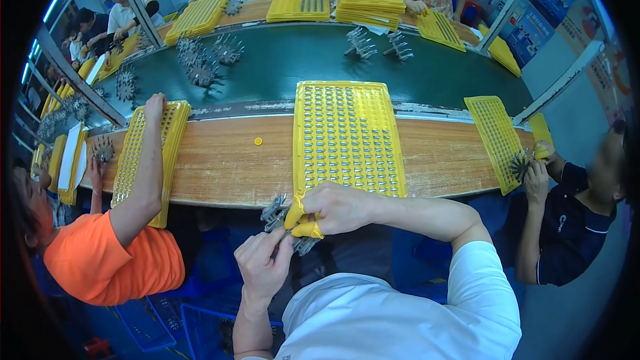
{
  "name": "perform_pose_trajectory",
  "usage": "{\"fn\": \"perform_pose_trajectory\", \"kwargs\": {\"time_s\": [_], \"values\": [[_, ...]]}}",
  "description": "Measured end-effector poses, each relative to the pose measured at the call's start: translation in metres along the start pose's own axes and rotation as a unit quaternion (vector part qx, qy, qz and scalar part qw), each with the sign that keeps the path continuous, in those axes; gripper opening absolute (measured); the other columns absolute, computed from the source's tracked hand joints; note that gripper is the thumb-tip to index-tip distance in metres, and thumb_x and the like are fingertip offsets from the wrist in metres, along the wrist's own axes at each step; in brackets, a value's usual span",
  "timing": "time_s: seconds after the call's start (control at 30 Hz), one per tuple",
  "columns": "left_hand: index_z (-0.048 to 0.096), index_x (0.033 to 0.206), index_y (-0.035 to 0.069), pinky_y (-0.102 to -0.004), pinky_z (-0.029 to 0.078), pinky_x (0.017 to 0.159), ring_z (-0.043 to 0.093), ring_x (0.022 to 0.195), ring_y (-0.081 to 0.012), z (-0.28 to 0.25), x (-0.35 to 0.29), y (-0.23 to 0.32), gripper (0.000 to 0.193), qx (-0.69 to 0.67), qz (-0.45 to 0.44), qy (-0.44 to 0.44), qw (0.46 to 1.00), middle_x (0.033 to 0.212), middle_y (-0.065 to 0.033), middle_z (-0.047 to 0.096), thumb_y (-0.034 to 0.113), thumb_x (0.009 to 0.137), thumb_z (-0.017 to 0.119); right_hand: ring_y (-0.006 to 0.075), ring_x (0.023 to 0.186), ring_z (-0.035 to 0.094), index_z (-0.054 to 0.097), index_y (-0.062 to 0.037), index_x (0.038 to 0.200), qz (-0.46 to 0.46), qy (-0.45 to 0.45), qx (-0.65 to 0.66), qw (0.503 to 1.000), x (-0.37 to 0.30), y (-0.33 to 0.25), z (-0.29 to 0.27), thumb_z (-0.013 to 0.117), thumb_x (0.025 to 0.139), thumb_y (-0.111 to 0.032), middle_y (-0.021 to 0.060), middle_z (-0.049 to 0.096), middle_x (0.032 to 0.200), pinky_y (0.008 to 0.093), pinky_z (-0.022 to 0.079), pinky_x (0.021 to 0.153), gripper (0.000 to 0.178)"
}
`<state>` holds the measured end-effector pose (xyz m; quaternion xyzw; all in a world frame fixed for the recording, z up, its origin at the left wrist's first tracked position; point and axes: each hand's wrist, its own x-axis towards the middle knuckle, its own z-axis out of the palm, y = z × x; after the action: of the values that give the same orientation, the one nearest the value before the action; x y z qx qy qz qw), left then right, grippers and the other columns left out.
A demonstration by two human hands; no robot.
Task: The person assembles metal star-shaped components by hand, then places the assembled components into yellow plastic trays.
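Observation:
Over my lap, in front of the table edge, a branched grey metal piece (273, 211) with several prongs is held between my hands. My left hand (262, 263) has its fingers closed on the piece from below. My right hand (340, 207), with yellow finger covers on its fingertips, pinches at the middle of it from the right; whatever those fingertips hold is hidden. Just beyond them lies a yellow tray (300, 133) with rows of small shiny metal parts (331, 140). Its upper right area has bare slots.
A green conveyor belt (287, 67) runs behind the wooden table (227, 167), carrying several branched metal pieces (198, 63). A small yellow ring (258, 141) lies left of my tray. People work on both sides with yellow trays (497, 137). Blue crates (200, 327) stand below.

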<state>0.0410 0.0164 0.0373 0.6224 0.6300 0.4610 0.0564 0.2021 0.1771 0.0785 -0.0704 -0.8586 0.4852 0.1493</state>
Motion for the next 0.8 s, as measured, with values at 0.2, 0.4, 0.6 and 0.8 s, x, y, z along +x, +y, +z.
{"fn": "perform_pose_trajectory", "kwargs": {"time_s": [0.2,0.4,0.6,0.8], "values": [[0.073,0.082,0.005,-0.0356,0.039,0.049,0.054,0.048,-0.0228,0.006,0.012,0.007,0.009,0.042,0.060,-0.021,0.997,0.057,-0.0057,0.057,0.004,0.076,0.079,0.0363,0.072,0.067,0.065,-0.0018,0.080,-0.058,-0.057,-0.266,0.961,-0.004,-0.005,-0.011,0.073,0.081,-0.015,0.0153,0.064,0.070,0.0486,0.053,0.063,0.015],[0.073,0.084,0.004,-0.0345,0.042,0.051,0.059,0.051,-0.0234,-0.006,0.008,-0.004,0.008,0.027,-0.007,0.021,0.999,0.062,-0.0075,0.063,0.002,0.078,0.078,0.0317,0.077,0.071,0.078,-0.0079,0.097,0.066,0.130,-0.350,0.925,-0.013,0.069,-0.087,0.072,0.084,-0.023,0.0111,0.075,0.087,0.0404,0.058,0.070,0.021],[0.073,0.086,0.002,-0.0336,0.043,0.051,0.059,0.051,-0.0233,-0.005,-0.001,-0.012,0.009,0.003,-0.034,0.026,0.999,0.062,-0.0082,0.063,0.000,0.078,0.078,0.0308,0.096,0.073,0.082,-0.0161,0.101,0.329,0.189,-0.357,0.854,-0.038,0.163,-0.174,0.069,0.081,-0.020,0.0138,0.077,0.098,0.0423,0.056,0.089,0.024],[0.074,0.089,-0.002,-0.0285,0.045,0.051,0.059,0.053,-0.0163,-0.003,-0.004,-0.018,0.008,0.001,-0.032,0.009,0.999,0.064,-0.0078,0.065,-0.002,0.081,0.077,0.0330,0.097,0.073,0.081,-0.0120,0.101,0.388,0.142,-0.351,0.840,-0.029,0.184,-0.170,0.071,0.079,-0.019,0.0162,0.076,0.099,0.0436,0.055,0.089,0.025]]}}
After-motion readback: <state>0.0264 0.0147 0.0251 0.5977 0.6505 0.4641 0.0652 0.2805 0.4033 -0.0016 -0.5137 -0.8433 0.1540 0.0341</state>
